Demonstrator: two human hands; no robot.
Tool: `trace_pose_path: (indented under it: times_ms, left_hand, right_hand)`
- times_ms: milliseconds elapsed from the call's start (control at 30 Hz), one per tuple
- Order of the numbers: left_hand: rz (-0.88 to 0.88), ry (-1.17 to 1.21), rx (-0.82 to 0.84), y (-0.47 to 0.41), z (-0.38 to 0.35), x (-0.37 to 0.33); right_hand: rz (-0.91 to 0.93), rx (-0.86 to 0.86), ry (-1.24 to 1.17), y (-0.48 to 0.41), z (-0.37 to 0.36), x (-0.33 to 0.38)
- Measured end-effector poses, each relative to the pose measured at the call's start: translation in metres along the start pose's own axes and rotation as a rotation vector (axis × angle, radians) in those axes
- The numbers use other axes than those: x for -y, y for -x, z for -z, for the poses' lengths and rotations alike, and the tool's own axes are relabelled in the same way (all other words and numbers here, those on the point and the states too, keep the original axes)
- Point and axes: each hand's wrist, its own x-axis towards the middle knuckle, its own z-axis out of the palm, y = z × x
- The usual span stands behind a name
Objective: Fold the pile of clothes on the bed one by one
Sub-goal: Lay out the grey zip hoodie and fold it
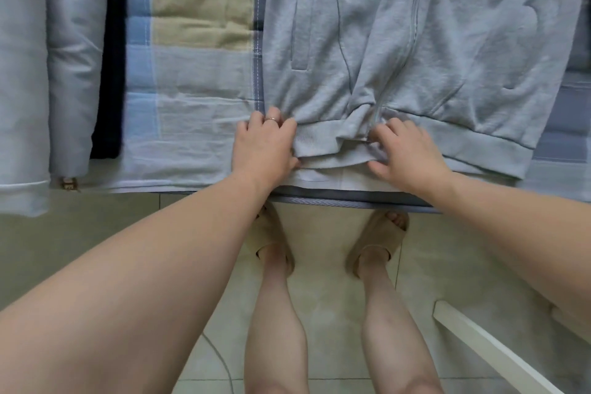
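Observation:
A light grey zip-up sweatshirt lies spread front-up on the bed, its ribbed hem toward me at the bed's near edge. My left hand, with a ring on one finger, grips the hem's left corner. My right hand pinches the hem at the bottom of the zipper, where the fabric is bunched. Both hands touch the sweatshirt; the upper part of the garment runs out of view at the top.
The bed has a blue and beige checked sheet. At the far left lie folded pale grey items and a dark navy folded garment. Tiled floor and my sandalled feet are below; a white bar crosses the lower right.

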Motion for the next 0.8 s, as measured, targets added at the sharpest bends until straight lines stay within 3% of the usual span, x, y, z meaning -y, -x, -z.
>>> trace_pose_path:
  times_ms: [200, 367, 667, 800]
  left_hand:
    - [-0.127, -0.085, -0.171, 0.009, -0.006, 0.022]
    - [-0.070, -0.166, -0.128, 0.040, -0.004, 0.053]
    - [-0.128, -0.214, -0.171, 0.023, -0.008, 0.021]
    - [-0.141, -0.192, -0.167, 0.023, -0.015, 0.028]
  right_hand:
    - [0.005, 0.018, -0.065, 0.007, 0.006, 0.002]
    - [-0.080, 0.036, 0.075, -0.004, 0.008, -0.002]
    - [0.001, -0.028, 0.173, -0.019, 0.004, -0.013]
    - [0.045, -0.074, 0.078, -0.025, 0.001, -0.022]
